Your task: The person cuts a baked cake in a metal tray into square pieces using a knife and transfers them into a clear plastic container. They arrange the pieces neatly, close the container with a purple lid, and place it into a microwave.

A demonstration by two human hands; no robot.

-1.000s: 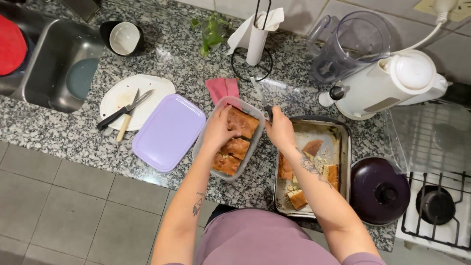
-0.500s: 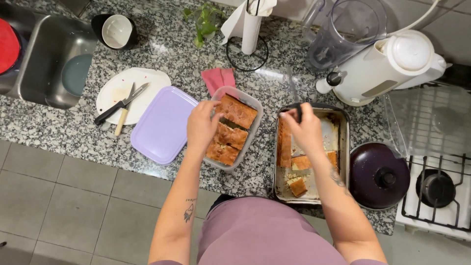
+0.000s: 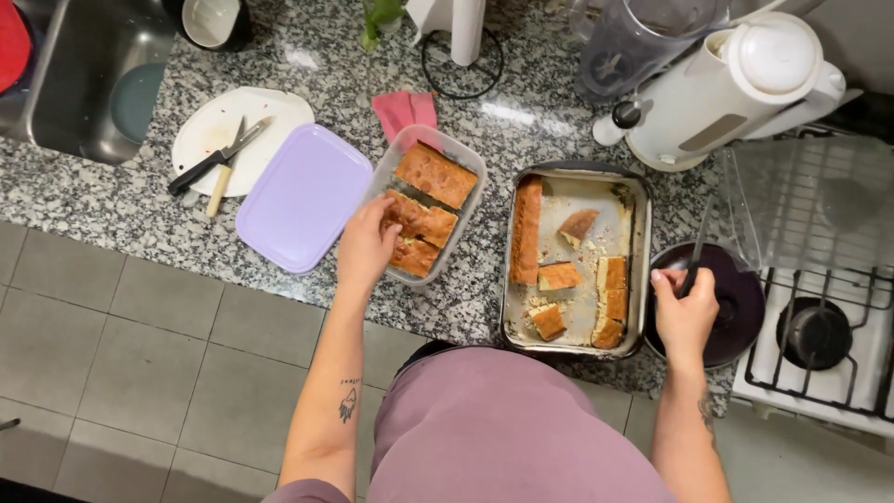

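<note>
My left hand rests on the near edge of a clear plastic container, fingers touching the brown cake slices packed inside. My right hand is off to the right, closed around a dark utensil handle over a dark purple pot lid. Between the hands sits a metal baking tray with several cake pieces and crumbs.
A lilac lid lies left of the container. A white plate holds knives. A sink, cup, pink cloth, blender jug, white appliance and stove burner surround the granite counter.
My right hand left the baking tray and moved right to grip the dark utensil by the pot lid. My left hand stayed at the container.
</note>
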